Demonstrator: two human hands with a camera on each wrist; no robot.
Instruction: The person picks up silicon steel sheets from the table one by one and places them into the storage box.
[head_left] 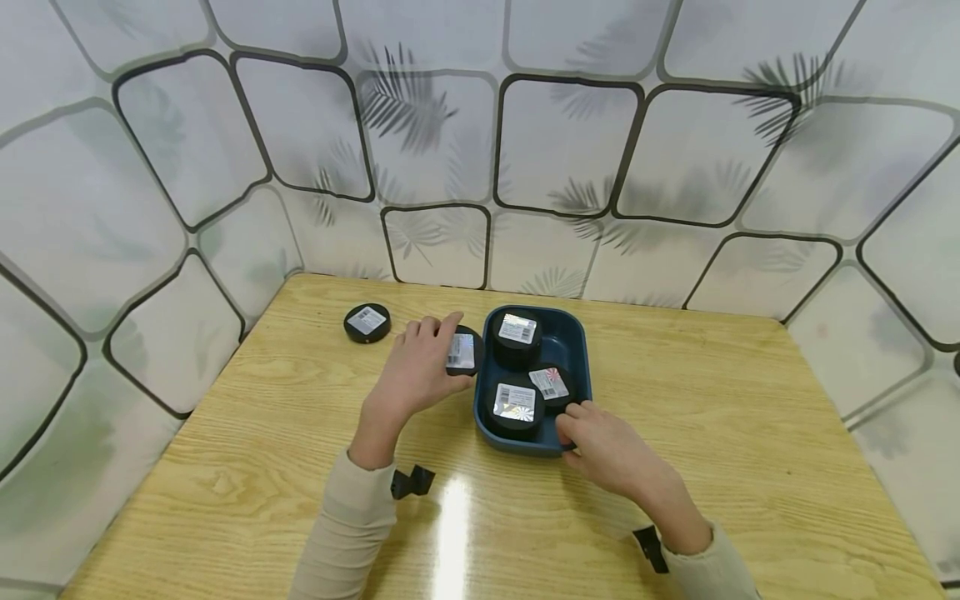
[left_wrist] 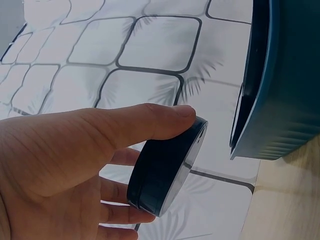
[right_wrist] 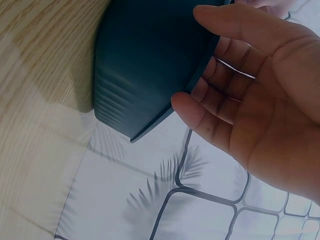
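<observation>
My left hand (head_left: 418, 371) pinches a flat round black container (head_left: 461, 351) with a white label, tilted beside the left wall of a blue tray (head_left: 564, 333). In the left wrist view, the thumb lies over the edge of the container (left_wrist: 159, 172) and the fingers are behind it. My right hand (head_left: 613, 446) grips the tray's near right corner; in the right wrist view, its thumb is outside the tray wall (right_wrist: 145, 60) and its fingers curl over the rim. Inside the tray are labelled round black containers: one at the back (head_left: 517, 329), one at the right (head_left: 551, 383), one at the front left (head_left: 514, 406).
Another round black container (head_left: 367, 323) lies on the wooden table (head_left: 712, 400), left of the tray. A patterned cloth wall (head_left: 442, 242) rises behind the table's back edge and along its sides. Black straps (head_left: 412, 482) show at both wrists.
</observation>
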